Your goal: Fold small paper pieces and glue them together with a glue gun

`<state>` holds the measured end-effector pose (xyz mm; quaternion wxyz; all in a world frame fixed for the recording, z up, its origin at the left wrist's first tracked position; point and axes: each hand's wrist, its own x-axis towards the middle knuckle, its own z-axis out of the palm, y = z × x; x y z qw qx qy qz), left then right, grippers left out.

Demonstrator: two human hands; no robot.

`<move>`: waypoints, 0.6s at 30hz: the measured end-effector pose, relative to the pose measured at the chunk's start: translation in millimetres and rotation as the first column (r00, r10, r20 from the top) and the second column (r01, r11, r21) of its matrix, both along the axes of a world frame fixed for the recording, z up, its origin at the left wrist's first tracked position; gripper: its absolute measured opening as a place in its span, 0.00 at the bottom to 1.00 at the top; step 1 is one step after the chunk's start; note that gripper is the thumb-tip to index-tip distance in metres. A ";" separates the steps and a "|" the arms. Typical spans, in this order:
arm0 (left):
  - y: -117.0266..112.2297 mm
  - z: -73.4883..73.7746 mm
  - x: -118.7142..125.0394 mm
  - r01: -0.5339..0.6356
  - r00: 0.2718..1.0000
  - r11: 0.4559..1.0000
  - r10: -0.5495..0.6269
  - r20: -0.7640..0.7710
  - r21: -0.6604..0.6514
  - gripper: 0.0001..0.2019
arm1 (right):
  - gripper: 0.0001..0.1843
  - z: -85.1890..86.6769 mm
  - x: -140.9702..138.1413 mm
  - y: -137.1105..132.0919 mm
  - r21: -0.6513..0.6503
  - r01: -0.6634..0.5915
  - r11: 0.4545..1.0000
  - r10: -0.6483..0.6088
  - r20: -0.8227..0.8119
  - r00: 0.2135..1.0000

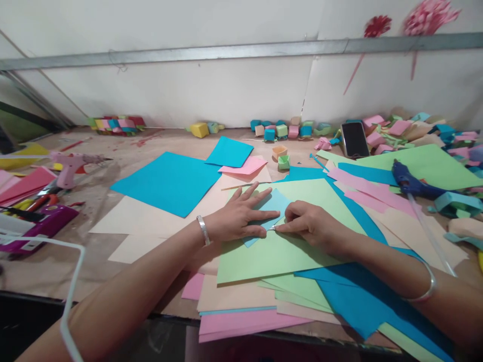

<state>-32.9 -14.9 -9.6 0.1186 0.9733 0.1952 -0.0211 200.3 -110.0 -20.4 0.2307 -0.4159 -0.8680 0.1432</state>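
With fingers spread, my left hand (245, 213) lies flat on a light blue piece of paper (277, 201), pressing it onto a pale green sheet (309, 256). My right hand (315, 226) is closed in a pinch just to the right. From its fingertips a small metal-tipped tool (272, 228) pokes out, touching or nearly touching the lower edge of the light blue paper beside my left thumb. Most of that tool is hidden inside the hand, so its exact kind does not show.
Blue sheets (169, 181) lie beyond my left hand. A pink glue gun (68, 168) and purple tape dispenser (41, 229) sit at left. At right are a blue glue gun (411, 183), a phone (354, 141) and heaped paper pieces (400, 128). Small paper boxes (281, 131) line the wall.
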 end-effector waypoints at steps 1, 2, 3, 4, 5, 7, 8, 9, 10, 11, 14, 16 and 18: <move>0.3 -0.2 -0.2 0.000 1.000 1.000 0.000 -0.002 -0.007 0.27 | 0.15 -0.6 -1.1 -0.1 0.010 -0.002 1.000 0.002 -0.001 1.000; 0.5 0.1 -0.5 -0.001 1.000 1.000 0.001 -0.003 -0.014 0.27 | 0.15 -1.2 -1.9 -0.2 0.019 0.000 1.000 0.000 0.001 1.000; 0.8 0.8 -0.9 -0.001 1.000 1.000 0.001 -0.001 -0.021 0.27 | 0.15 -1.8 -2.6 -0.3 0.025 0.006 1.000 -0.006 0.003 1.000; 1.2 2.1 -1.6 0.003 1.000 0.999 -0.002 0.003 -0.032 0.27 | 0.15 -2.4 -3.0 -0.2 0.026 0.011 1.000 -0.011 0.006 1.000; 1.7 4.1 -2.5 0.010 1.000 0.999 -0.010 0.011 -0.046 0.28 | 0.15 -3.0 -3.2 -0.2 0.026 0.012 1.000 -0.012 0.008 1.000; 2.9 9.5 -4.9 0.040 0.998 0.996 -0.037 0.045 -0.074 0.32 | 0.15 -3.7 -3.1 0.1 0.021 0.006 1.000 -0.006 0.006 1.000; 3.6 12.6 -6.3 0.058 0.996 0.995 -0.053 0.069 -0.081 0.34 | 0.15 -3.9 -3.0 0.2 0.016 0.002 1.000 -0.002 0.006 1.000; 4.4 15.7 -7.7 0.074 0.994 0.994 -0.067 0.092 -0.084 0.35 | 0.15 -3.9 -3.0 0.3 0.009 0.001 1.000 -0.001 0.008 1.000; 5.2 18.3 -9.0 0.085 0.991 0.993 -0.076 0.111 -0.081 0.36 | 0.15 -3.6 -3.1 0.4 -0.001 0.003 1.000 -0.003 0.010 1.000; 6.1 20.4 -10.3 0.091 0.989 0.993 -0.082 0.120 -0.073 0.35 | 0.14 -3.0 -3.3 0.4 -0.010 0.011 1.000 -0.011 0.012 1.000; 8.5 22.2 -13.0 0.082 0.994 0.995 -0.077 0.073 -0.059 0.31 | 0.14 -0.2 -3.6 0.3 -0.036 0.026 0.999 -0.026 0.003 1.000; 9.9 20.4 -14.0 0.075 0.997 0.994 -0.072 0.031 -0.074 0.30 | 0.14 2.2 -2.5 0.3 -0.052 0.001 0.999 -0.002 -0.001 1.000; 10.9 18.1 -14.7 0.068 0.998 0.993 -0.067 0.021 -0.097 0.31 | 0.15 4.3 0.0 0.5 -0.069 -0.051 0.996 0.052 0.014 0.999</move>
